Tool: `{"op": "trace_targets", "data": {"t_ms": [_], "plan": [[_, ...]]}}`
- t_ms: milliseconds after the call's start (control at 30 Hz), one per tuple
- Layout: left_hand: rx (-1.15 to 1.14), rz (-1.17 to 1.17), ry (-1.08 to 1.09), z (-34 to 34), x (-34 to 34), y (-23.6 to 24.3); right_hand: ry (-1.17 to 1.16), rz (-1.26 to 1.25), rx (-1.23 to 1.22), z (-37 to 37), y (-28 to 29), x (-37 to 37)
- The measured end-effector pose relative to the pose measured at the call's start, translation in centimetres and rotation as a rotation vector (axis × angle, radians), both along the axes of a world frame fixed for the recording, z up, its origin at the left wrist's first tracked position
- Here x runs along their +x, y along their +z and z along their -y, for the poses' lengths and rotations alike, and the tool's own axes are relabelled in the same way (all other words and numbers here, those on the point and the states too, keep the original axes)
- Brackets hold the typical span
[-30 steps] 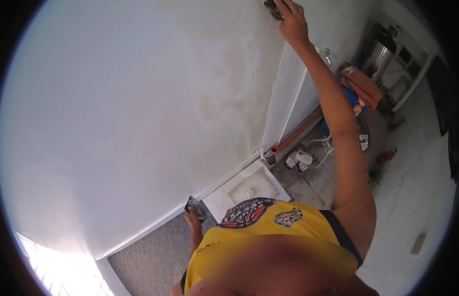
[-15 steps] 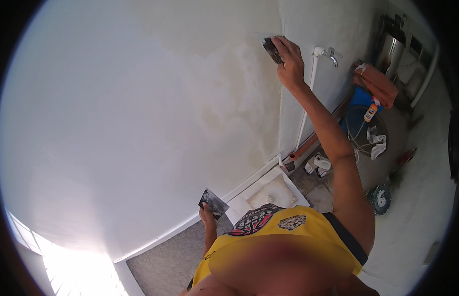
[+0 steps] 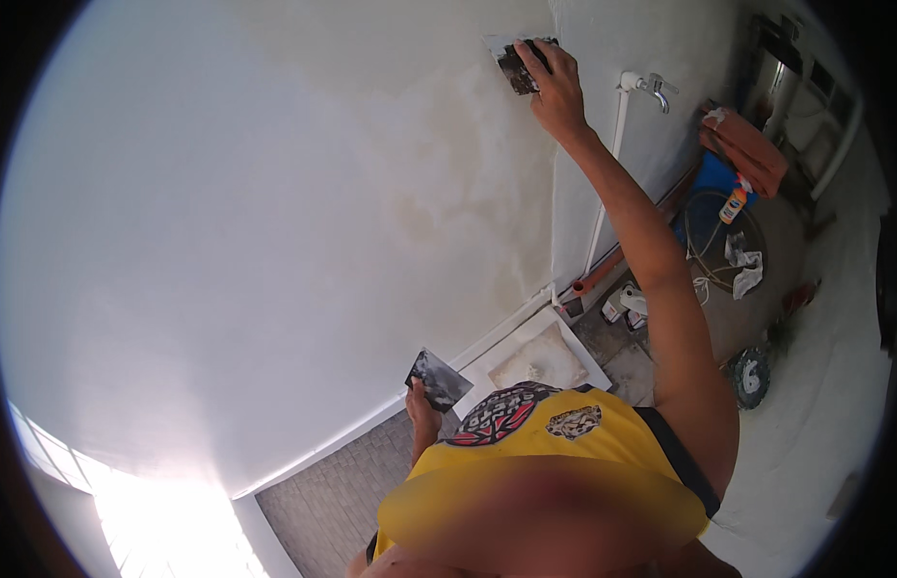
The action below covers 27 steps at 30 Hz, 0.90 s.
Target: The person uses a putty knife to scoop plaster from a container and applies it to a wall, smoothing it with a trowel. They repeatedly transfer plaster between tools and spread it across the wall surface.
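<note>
High on the white wall, close to the corner, my right hand grips a putty knife with a wide blade and a dark, smeared back. Its blade lies against the wall or very near it. Lower down, in front of my body, my left hand is closed on a second putty knife, whose dark blade is streaked with pale filler. Uneven beige and whitish patches mark the wall below my right hand.
Right of the corner, a tap sits on a white pipe. Below are a white tray with a pale slab, bottles, an orange pipe, a coiled hose, a spray bottle and a dark round lid.
My right hand has moved up and slightly left along the wall with its putty knife, now turned flatter. My left hand and its knife have shifted a little up and right.
</note>
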<state>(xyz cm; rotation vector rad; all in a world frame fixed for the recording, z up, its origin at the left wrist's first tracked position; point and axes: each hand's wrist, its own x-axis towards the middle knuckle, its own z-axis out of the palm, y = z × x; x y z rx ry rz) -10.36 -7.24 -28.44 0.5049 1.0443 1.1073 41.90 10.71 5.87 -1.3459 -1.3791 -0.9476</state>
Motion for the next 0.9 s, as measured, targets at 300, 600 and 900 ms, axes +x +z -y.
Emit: {"op": "trace_targets", "data": {"t_ms": [300,600,900], "plan": [[-0.052,0.128,-0.250,-1.6,5.2,7.7,0.237,-0.422,-0.241,4.9,-15.8,-4.0],[0.017,0.110,-0.295,-1.9,7.6,11.1,0.023,0.148,0.249,2.3,21.3,1.2],[-0.045,0.169,-0.212,-0.4,5.2,7.6,-0.092,0.243,0.042,0.3,21.1,1.2]]}}
